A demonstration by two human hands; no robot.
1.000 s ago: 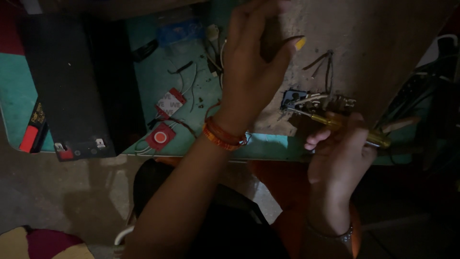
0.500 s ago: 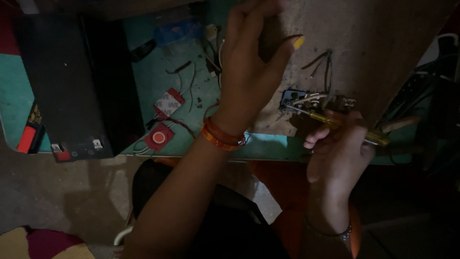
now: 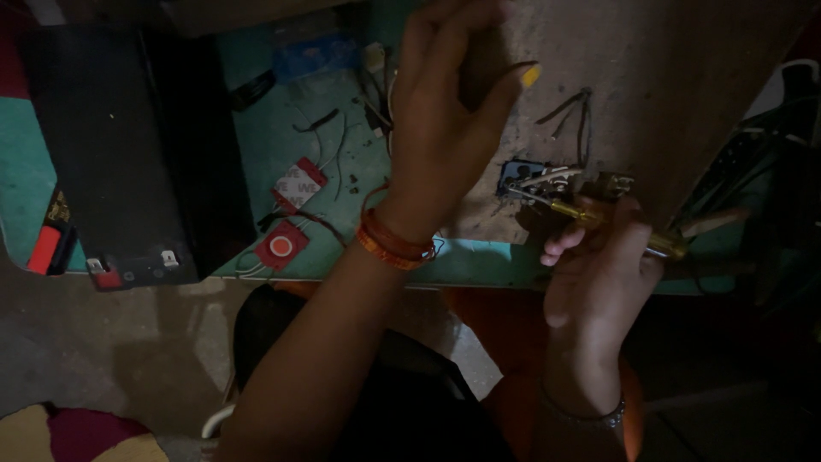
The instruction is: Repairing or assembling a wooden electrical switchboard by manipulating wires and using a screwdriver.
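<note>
One counter [image 3: 282, 137] with a teal top carries the work. One worn grey board [image 3: 667, 94] lies across its right part. One black box-shaped battery [image 3: 111, 154] sits at the left, with two small metal tabs on its near edge. Two hands are in view. The left hand [image 3: 445, 120] is raised over the board, fingers curled around a thin dark wire [image 3: 513, 67] with one yellow tip; two orange bands circle its wrist. The right hand [image 3: 599, 265] is closed on one brass-coloured soldering iron [image 3: 616, 227], whose tip touches one small blue part [image 3: 534, 178] on the board's near edge. One red round disc [image 3: 280, 246] and one red-and-white tag [image 3: 299, 184] lie on the counter.
</note>
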